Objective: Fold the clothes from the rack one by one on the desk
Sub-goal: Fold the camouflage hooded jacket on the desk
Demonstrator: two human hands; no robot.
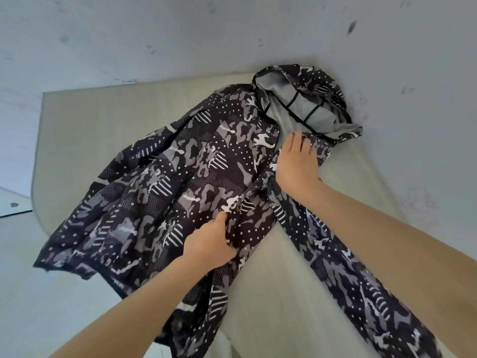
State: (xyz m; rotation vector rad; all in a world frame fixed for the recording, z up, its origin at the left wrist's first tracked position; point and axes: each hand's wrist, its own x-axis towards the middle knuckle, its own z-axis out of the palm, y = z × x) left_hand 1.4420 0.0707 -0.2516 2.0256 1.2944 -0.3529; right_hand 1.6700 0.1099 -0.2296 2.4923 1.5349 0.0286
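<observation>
A hooded jacket [180, 177] in black, grey and white camouflage lies spread on the pale desk [103, 120]. Its grey-lined hood [307, 99] points toward the far wall. One sleeve [348, 267] runs toward the lower right under my right forearm. My left hand [211, 244] pinches the front edge of the jacket near its middle, fingers closed on the fabric. My right hand [296, 164] rests flat on the jacket near the collar, fingers spread and pressing the cloth down.
A marked white wall [232, 34] stands right behind the desk. The desk's left edge [36, 151] drops off to a light floor. The jacket's hem [64, 264] hangs over the desk's left front edge. The clothes rack is out of view.
</observation>
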